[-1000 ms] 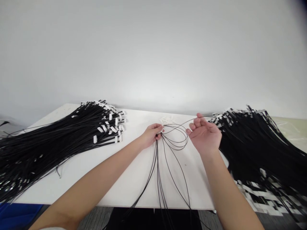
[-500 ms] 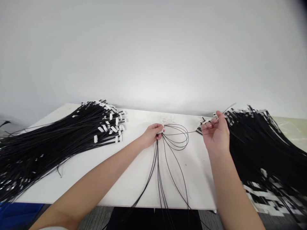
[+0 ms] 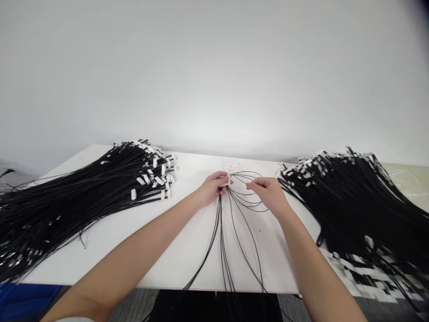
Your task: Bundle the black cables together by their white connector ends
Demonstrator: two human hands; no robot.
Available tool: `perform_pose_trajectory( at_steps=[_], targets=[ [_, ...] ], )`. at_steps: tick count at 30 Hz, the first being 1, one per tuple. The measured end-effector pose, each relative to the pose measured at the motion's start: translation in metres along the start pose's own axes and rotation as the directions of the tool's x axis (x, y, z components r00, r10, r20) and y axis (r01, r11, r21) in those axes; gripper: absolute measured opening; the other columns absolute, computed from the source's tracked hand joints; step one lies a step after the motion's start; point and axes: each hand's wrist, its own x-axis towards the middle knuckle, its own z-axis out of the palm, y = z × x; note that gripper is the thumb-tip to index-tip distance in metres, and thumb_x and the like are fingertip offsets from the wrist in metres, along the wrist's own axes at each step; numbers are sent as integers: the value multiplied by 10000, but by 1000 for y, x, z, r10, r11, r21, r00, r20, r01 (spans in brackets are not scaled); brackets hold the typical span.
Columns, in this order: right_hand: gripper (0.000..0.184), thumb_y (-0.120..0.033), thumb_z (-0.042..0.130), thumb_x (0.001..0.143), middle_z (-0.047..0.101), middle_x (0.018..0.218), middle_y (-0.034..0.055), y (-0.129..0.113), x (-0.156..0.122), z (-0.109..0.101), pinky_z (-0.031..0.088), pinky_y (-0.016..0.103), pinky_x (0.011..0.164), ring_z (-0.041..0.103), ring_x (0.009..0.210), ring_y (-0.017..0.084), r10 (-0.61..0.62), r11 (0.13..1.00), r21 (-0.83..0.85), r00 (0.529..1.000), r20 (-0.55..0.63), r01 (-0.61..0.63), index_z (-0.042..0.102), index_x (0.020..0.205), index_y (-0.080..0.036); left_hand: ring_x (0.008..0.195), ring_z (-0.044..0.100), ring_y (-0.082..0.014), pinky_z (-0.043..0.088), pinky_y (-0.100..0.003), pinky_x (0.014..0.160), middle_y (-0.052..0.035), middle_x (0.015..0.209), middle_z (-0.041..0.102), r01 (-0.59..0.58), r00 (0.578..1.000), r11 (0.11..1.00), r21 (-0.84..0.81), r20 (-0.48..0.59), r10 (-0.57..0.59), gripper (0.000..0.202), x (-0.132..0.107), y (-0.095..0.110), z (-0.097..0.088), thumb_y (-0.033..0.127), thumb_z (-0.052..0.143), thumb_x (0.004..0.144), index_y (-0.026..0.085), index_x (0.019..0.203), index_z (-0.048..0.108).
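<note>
Several black wires (image 3: 222, 250) trail over the near edge of the white table (image 3: 174, 259) from a small white connector (image 3: 229, 180) at centre, apparently part-filled, gripped in the left hand (image 3: 213, 188); loops leave rightward, its long axis unclear. The right hand (image 3: 269, 192) closes in a pinch, any wire indistinct. Loose white pieces (image 3: 233, 167) beyond look unused.

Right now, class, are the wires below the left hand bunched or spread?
Spread: from the left hand, the wires fan apart lower down.
</note>
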Motion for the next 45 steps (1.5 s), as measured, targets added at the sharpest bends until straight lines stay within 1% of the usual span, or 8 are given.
perform_pose_trajectory(
  at_steps=[12, 17, 21, 24, 27, 32, 36, 45],
  targets=[
    [231, -365, 578, 657, 345, 467, -37, 7, 2, 0, 213, 214, 407, 252, 441, 68, -39, 989, -142, 999, 7, 39, 592, 561, -156, 441, 433, -39, 273, -201, 431, -56, 804, 610, -1, 1000, 1000, -7, 19, 1, 278, -2, 1, 1, 312, 660, 670, 158, 855, 520],
    [237, -369, 559, 700, 353, 457, -37, 9, 1, -1, 246, 218, 430, 281, 445, 78, -136, 961, -247, 991, -17, 127, 582, 563, -178, 446, 436, -39, 277, -199, 437, -49, 786, 607, 7, 1000, 1000, -14, 14, -7, 286, -1, 1, 1, 316, 671, 660, 160, 845, 518],
    [233, -363, 524, 752, 353, 440, -39, 8, -1, -1, 286, 229, 471, 288, 439, 87, -315, 870, -395, 949, 15, 295, 600, 604, -200, 448, 435, -38, 274, -193, 435, -43, 763, 601, 15, 1000, 1000, -13, -1, -15, 298, -1, 2, 1, 326, 683, 648, 165, 836, 517],
    [233, -352, 494, 789, 392, 465, -28, 8, -1, -1, 303, 229, 507, 337, 462, 96, -456, 794, -445, 890, 16, 415, 611, 651, -206, 446, 432, -38, 272, -191, 432, -39, 743, 594, 21, 1000, 1000, -12, -10, -22, 302, -1, 3, 2, 326, 689, 641, 164, 830, 518],
    [245, -353, 459, 823, 484, 544, -1, 12, 1, -1, 308, 231, 542, 409, 518, 110, -553, 722, -502, 833, -5, 476, 628, 719, -208, 441, 428, -38, 273, -193, 433, -41, 725, 592, 22, 1000, 1000, -2, 1, -22, 301, -2, 4, 3, 322, 692, 639, 159, 831, 528],
    [286, -373, 412, 861, 582, 671, 30, 19, 3, 0, 274, 228, 531, 461, 555, 110, -601, 593, -673, 799, -3, 443, 657, 843, -227, 442, 419, -41, 271, -204, 437, -52, 718, 595, 38, 998, 999, 32, 46, -39, 302, -4, 6, 5, 309, 697, 637, 140, 832, 542],
    [268, -374, 413, 872, 626, 794, 24, 23, 4, 4, 242, 233, 510, 491, 579, 98, -634, 496, -736, 771, 55, 461, 652, 935, -270, 473, 437, -50, 284, -212, 461, -58, 728, 592, 43, 993, 996, 77, 105, -51, 280, -5, 6, 5, 309, 677, 661, 128, 840, 561],
    [261, -347, 397, 890, 606, 768, 15, 38, 12, 14, 266, 232, 548, 503, 616, 98, -675, 486, -690, 732, 94, 536, 634, 848, -245, 483, 415, -32, 281, -210, 478, -44, 765, 570, 33, 989, 992, 121, 137, -50, 262, -9, 8, 7, 332, 656, 673, 126, 816, 579]
  ],
)
